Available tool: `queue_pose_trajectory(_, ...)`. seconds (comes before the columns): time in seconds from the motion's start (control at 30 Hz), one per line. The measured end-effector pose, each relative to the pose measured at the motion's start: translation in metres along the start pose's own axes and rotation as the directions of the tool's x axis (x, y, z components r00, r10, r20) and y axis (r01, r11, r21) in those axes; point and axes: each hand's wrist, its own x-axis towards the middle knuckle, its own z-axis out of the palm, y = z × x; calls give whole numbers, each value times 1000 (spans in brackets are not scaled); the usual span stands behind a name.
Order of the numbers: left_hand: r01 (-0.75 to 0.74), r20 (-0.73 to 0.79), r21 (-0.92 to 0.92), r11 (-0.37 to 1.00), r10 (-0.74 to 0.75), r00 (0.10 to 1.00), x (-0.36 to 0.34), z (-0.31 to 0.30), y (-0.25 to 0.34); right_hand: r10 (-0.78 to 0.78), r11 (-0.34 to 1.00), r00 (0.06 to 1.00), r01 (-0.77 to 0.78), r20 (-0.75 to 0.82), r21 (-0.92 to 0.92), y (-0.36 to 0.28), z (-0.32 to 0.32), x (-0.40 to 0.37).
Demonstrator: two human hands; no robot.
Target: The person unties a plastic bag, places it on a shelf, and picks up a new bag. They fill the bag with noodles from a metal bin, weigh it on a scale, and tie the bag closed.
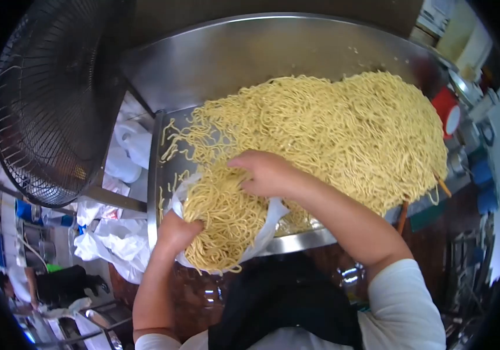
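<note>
A large heap of yellow noodles (331,128) covers most of a metal tray (152,210). At the tray's near left edge, a white plastic bag (267,224) is spread open and filled with noodles. My left hand (179,232) grips the left side of this bag, its thumb over the noodles. Above the bag's far side is my right hand (261,173), its fingers apart and touching the noodles between bag and heap. Loose strands lie on the tray's left part. Some of my right fingertips are hidden among the noodles.
A large caged fan (48,105) stands at the left. Below it hang white plastic bags (116,245). Two wooden sticks (402,217) protrude at the heap's right edge, near a red container (447,111). Another person (57,286) is at the lower left.
</note>
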Motion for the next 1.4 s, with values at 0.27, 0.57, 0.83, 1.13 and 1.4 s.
queue_pose_trajectory(0.27, 74, -5, 104, 992, -74, 997, -6, -9, 9, 77, 963, 894, -181, 442, 200, 28, 89, 105)
queue_pose_trajectory(0.57, 148, -155, -169, 974, -174, 972, -1, 1, -19, 17, 996, 662, 52, 749, -68, 29, 21, 65)
queue_pose_trajectory(0.83, 68, -62, -428, 901, -104, 993, -17, -33, -2, -179, 958, 956, 224, 234, -180, 52, 66, 8)
queue_pose_trajectory(1.13, -93, -66, -479, 873, 70, 995, -1, 1, 113, 118, 981, 993, -111, -31, 156, 16, 62, -36)
queue_pose_trajectory(1.4, -522, -440, -644, 560, 287, 851, -34, -38, 155, -24, 754, 996, 76, -87, 653, -136, 41, 48)
